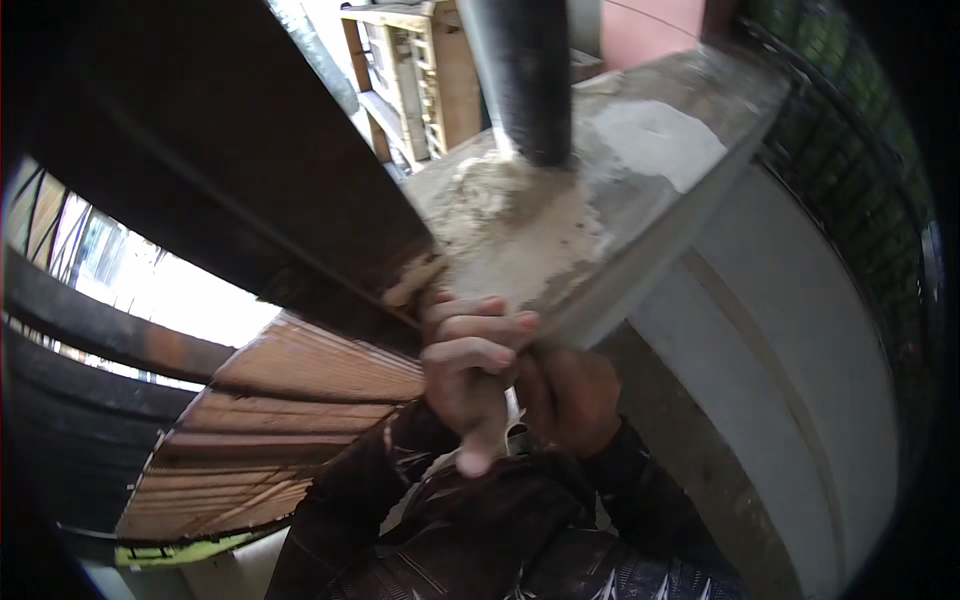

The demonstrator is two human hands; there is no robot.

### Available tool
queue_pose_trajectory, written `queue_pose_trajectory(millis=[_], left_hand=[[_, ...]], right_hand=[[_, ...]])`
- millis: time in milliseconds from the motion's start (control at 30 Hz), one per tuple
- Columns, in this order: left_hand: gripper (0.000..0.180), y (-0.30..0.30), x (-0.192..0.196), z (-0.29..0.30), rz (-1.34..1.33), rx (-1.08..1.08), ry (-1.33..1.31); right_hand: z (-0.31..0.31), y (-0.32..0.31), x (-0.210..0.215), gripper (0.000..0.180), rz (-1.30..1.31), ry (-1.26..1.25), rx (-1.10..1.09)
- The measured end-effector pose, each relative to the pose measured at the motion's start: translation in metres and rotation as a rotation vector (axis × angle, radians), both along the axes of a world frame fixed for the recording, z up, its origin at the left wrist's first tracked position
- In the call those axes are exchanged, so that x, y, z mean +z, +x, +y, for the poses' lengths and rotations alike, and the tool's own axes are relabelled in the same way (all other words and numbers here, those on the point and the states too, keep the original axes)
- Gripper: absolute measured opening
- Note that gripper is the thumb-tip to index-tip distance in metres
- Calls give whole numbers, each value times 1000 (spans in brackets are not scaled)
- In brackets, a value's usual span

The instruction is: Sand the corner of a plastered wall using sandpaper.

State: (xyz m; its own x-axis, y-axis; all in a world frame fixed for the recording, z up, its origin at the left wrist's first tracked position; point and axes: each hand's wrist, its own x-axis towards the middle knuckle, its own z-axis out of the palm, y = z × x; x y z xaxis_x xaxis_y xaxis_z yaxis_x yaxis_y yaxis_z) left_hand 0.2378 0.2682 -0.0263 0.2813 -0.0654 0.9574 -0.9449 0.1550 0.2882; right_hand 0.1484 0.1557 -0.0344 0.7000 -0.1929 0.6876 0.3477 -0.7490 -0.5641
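Observation:
My left hand (465, 365) is raised in front of my chest, its fingers stretched to the right and its thumb pointing down. Just beside it, my right hand (575, 400) is curled into a closed shape; whatever it may hold is hidden. A small pale, shiny piece (515, 415) shows between the two hands, too blurred to name. Beyond my fingers lies a concrete ledge (625, 255) with a crumbly cream-coloured patch (490, 200) on it. Farther right on the ledge is a flat white patch (655, 140).
A dark round post (540, 90) stands on the ledge. A broad dark beam (230, 150) slants in from the upper left, close to my left hand. Brown corrugated roofing (290, 400) lies below left. A wooden frame (430, 80) is behind, and dark railings (850, 130) run along the right.

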Motion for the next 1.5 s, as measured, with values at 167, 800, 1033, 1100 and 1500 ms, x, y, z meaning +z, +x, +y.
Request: queue_pose_trajectory(millis=[167,800,1033,1100,1500], left_hand=[[98,-4,1,-8,8,-8,-14],[88,-1,0,-9,-9,-105,-77],[86,-4,-2,-13,0,-116,-102],[85,-1,-3,-11,-16,-119,-105],[81,2,-3,-13,-55,-117,-129]], right_hand=[[-13,4,2,11,-31,76,-68],[-7,0,-2,13,-141,-165,189],[-10,-1,0,14,-127,-120,150],[-13,0,3,16,-112,-116,199],[-29,2,5,14,-63,-55,34]])
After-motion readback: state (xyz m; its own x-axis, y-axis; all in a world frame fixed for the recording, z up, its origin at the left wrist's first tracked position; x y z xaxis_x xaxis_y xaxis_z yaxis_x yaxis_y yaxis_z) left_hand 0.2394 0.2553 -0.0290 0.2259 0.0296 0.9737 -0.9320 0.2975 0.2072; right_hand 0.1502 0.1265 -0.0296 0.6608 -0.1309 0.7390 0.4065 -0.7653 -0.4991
